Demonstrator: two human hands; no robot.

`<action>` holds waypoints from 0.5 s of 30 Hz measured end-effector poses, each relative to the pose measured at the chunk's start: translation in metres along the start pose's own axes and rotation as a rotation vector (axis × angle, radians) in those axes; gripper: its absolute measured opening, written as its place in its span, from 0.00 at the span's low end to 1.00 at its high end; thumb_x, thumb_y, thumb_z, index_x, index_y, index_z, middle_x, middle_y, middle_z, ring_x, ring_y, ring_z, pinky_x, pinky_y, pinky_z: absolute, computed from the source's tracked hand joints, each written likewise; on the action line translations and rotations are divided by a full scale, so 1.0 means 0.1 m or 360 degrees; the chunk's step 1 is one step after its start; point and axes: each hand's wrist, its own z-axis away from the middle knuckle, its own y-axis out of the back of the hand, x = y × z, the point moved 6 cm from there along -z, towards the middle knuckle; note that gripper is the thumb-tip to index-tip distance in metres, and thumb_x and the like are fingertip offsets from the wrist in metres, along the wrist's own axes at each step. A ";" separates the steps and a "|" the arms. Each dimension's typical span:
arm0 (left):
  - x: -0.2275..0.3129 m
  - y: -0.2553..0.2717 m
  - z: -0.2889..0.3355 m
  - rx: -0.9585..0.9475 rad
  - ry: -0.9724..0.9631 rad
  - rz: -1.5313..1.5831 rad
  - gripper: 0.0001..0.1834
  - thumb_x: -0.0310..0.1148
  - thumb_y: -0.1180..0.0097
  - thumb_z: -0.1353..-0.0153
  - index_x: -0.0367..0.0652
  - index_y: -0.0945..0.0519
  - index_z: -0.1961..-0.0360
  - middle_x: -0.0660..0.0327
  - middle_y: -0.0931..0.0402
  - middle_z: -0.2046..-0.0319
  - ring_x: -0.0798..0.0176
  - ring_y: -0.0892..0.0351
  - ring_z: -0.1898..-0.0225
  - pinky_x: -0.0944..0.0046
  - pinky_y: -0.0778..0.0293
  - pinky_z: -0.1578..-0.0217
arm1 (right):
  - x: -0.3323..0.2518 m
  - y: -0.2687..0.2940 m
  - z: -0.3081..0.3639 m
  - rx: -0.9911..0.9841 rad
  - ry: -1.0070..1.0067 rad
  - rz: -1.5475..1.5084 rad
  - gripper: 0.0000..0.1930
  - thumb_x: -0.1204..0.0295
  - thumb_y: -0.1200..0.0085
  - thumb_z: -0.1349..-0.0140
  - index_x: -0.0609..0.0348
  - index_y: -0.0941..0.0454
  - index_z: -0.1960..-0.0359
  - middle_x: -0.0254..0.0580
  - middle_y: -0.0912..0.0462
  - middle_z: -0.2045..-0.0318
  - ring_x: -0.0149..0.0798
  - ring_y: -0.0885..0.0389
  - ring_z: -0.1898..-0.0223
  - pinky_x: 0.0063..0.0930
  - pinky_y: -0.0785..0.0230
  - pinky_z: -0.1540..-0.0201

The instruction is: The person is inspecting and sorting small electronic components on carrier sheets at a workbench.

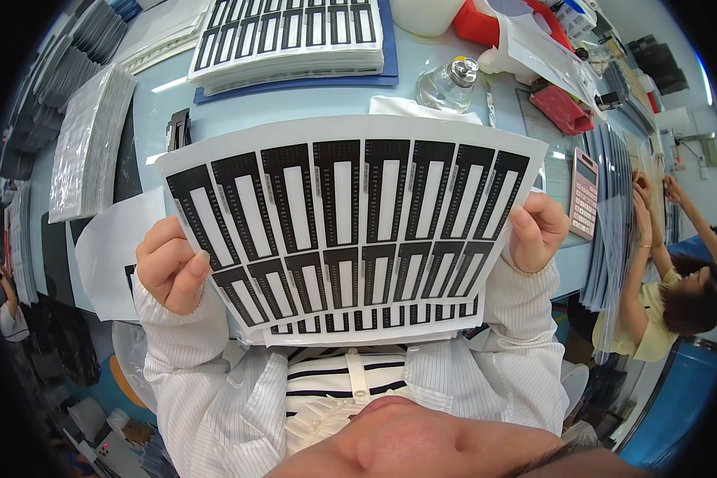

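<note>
A white sheet (352, 255) printed with two rows of black frames around white bars is held up before me by its two sides. My left hand (172, 264) pinches its left edge between thumb and fingers. At the right edge, my right hand (537, 231) grips it the same way. Below it, partly covered, lies another printed sheet (454, 317) of the same pattern. Farther back, a thick stack of such sheets (291, 62) rests on a blue board (389, 48).
Behind the sheet stand a glass pump bottle (446, 86) and a black clip-like object (178, 129). To the right are a pink calculator (584, 193), a red box (562, 108) and stacked clear strips (611, 215). Plastic-wrapped stacks (92, 143) lie left. A person (653, 295) works at far right.
</note>
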 end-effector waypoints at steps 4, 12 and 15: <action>0.00 0.00 0.01 -0.0005 0.0017 -0.0004 0.13 0.30 0.47 0.48 0.36 0.29 0.85 0.56 0.27 0.80 0.65 0.35 0.83 0.66 0.42 0.81 | 0.00 0.00 0.00 -0.0005 0.0008 0.0015 0.06 0.79 0.49 0.42 0.71 0.24 0.74 0.41 0.21 0.81 0.25 0.28 0.82 0.16 0.38 0.79; -0.02 0.01 0.02 -0.0003 0.0041 0.0018 0.12 0.29 0.47 0.49 0.36 0.29 0.86 0.56 0.27 0.80 0.65 0.35 0.83 0.66 0.41 0.81 | -0.02 -0.02 -0.01 0.0007 0.0020 -0.0004 0.06 0.79 0.49 0.42 0.71 0.24 0.74 0.42 0.21 0.81 0.24 0.29 0.83 0.16 0.38 0.79; -0.02 0.01 0.03 -0.0011 0.0037 0.0007 0.12 0.29 0.47 0.49 0.36 0.29 0.86 0.56 0.27 0.80 0.65 0.35 0.83 0.67 0.41 0.81 | -0.03 -0.02 -0.01 0.0019 0.0015 0.0007 0.06 0.79 0.49 0.42 0.71 0.24 0.73 0.42 0.21 0.81 0.25 0.28 0.83 0.17 0.38 0.79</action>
